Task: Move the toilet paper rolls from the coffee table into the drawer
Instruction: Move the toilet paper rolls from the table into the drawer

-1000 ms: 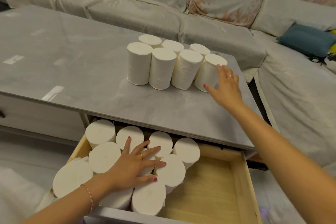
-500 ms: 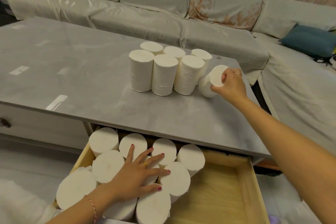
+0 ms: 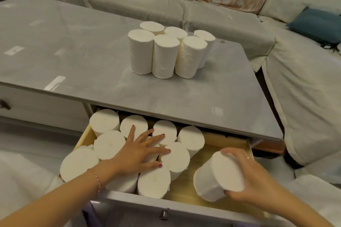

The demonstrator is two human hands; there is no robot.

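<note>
Several white toilet paper rolls (image 3: 164, 57) stand upright in a cluster on the grey coffee table (image 3: 73, 57). Below the table's front edge the wooden drawer (image 3: 186, 186) is pulled open, and several rolls (image 3: 108, 144) fill its left half. My left hand (image 3: 140, 151) lies flat with spread fingers on top of those packed rolls. My right hand (image 3: 247, 177) grips one tilted roll (image 3: 217, 177) by its top end, over the bare right part of the drawer.
A pale sofa (image 3: 221, 14) wraps around the back and right of the table, with a blue cushion (image 3: 317, 24) at the far right. The drawer front with a metal knob (image 3: 164, 214) is nearest me. Another closed drawer knob (image 3: 3, 105) shows at left.
My right hand took the rightmost roll off the table and carried it down to the open drawer. My left hand stayed pressed on the rolls in the drawer.
</note>
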